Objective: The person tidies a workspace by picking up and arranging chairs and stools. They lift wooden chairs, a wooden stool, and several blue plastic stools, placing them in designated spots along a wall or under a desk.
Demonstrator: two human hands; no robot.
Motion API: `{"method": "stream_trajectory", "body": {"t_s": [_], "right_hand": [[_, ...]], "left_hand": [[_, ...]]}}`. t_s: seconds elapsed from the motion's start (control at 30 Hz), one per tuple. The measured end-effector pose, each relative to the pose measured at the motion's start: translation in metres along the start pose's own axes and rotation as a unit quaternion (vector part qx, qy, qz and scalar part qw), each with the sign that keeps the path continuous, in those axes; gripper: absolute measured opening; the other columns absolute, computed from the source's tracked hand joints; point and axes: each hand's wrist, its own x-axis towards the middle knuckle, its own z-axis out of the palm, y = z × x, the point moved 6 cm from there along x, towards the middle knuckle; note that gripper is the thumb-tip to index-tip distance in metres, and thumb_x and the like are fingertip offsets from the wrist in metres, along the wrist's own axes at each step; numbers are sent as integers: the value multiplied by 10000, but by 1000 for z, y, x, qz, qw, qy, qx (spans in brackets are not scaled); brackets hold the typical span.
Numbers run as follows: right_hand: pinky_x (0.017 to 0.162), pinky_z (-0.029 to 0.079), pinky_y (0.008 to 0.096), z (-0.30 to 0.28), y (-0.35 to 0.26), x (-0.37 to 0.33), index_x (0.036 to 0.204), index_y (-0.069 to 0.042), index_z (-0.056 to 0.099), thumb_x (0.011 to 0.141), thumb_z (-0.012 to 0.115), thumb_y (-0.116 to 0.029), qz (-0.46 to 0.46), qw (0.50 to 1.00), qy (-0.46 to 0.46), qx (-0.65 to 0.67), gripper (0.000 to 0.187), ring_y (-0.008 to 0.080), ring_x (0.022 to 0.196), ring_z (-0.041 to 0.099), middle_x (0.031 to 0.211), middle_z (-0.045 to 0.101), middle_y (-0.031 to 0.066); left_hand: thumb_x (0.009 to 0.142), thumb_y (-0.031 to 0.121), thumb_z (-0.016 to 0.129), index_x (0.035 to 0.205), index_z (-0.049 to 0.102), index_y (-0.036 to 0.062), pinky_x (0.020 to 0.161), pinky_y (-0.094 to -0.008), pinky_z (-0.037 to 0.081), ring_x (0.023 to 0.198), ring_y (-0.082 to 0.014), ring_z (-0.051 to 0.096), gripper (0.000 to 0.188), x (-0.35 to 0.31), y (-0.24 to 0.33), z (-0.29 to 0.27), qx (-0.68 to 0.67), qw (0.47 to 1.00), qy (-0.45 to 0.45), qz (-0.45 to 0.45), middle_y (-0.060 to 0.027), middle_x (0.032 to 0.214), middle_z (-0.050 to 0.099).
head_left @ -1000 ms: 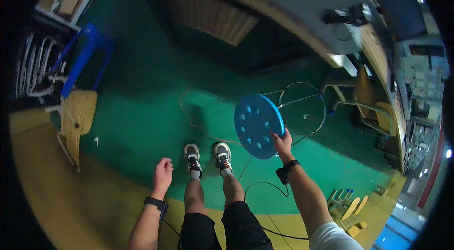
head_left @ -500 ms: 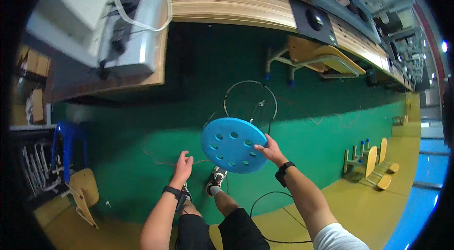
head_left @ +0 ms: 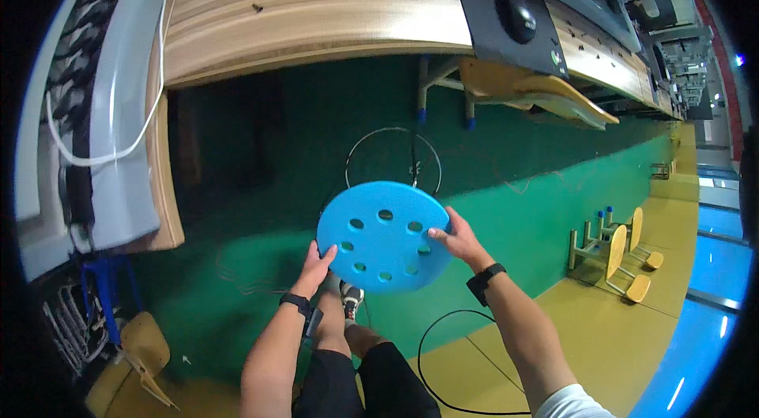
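Observation:
A round blue stool seat with a ring of holes is held out in front of me, its top facing me. My left hand grips the seat's lower left edge, with the thumb on top. At the right edge my right hand is closed on the rim, thumb lying over the top. The fingers under the seat are hidden. Just beyond the seat shows a thin metal ring with a rod inside it; whether these join the seat I cannot tell.
Ahead runs a wooden desk with screws, a black mouse and a mouse pad. A wooden chair sits under it. A black cable curves across the floor. More chairs lie at right; a blue stool stands left.
My left hand has come up from beside the seat and taken hold of its left edge. The right hand keeps its grip. The whole view has shifted toward the desk.

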Motion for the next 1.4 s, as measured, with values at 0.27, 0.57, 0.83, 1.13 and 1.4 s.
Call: {"method": "stream_trajectory", "body": {"t_s": [0.27,0.57,0.83,1.13,1.4], "right_hand": [[905,476,358,-42,-55,34,1214,8,530,849,732,-228,37,996,27,80,480,204,996,594,1089,641,120],[951,426,340,-69,-53,143,1259,14,536,898,667,-161,48,961,95,254,422,188,1031,564,1157,622,77],[962,440,388,-82,-56,257,1230,-61,583,916,620,-233,47,898,207,386,359,275,1115,566,1204,611,95],[951,453,388,-152,-92,249,1257,-64,558,917,607,-219,20,938,147,315,377,270,1104,577,1210,615,101],[941,465,388,-129,-68,246,1282,-66,535,918,595,-208,45,946,123,295,394,266,1094,586,1216,618,106]], "left_hand": [[904,186,664,1214,509,-14,898,-329,461,1000,-171,570,401,15,134,13,-101,985,25,137,-103,1106,622],[910,37,549,1344,495,25,948,-353,443,1092,-216,571,437,106,282,1,81,951,87,286,-130,1210,608],[942,285,562,1337,497,65,990,-519,400,1158,-416,516,457,194,305,-30,467,678,291,488,-229,1286,527],[932,280,574,1342,494,67,996,-527,394,1178,-427,496,468,189,313,-59,527,656,277,464,-230,1306,510],[924,275,585,1346,491,69,1001,-534,388,1195,-436,479,479,156,315,-71,549,642,274,461,-231,1323,494]]}}
